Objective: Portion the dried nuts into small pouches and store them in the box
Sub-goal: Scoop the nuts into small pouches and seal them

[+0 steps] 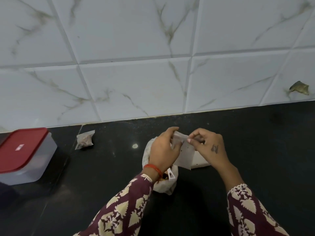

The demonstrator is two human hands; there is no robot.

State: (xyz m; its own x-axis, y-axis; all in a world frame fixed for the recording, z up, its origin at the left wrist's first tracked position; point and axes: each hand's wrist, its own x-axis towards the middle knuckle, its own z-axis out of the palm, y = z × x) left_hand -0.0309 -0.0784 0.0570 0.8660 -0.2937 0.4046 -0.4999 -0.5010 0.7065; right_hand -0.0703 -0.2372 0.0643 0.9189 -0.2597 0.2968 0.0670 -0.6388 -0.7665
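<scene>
Seemingly both hands' grip, left [162, 149] and right [208, 147], pinches pouch [185, 155]; box [25, 155] label unreadable.

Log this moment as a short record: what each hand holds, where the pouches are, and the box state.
left hand: pinching top edge of empty pouch
right hand: pinching same pouch's top edge
filled pouch: on black counter, near tiled wall
nut bag: open, under left wrist
box: far left, red lid on

The left hand [162, 149] hides most of the nut bag [164, 186]; the box [25, 155] is cut off at the left edge.
</scene>
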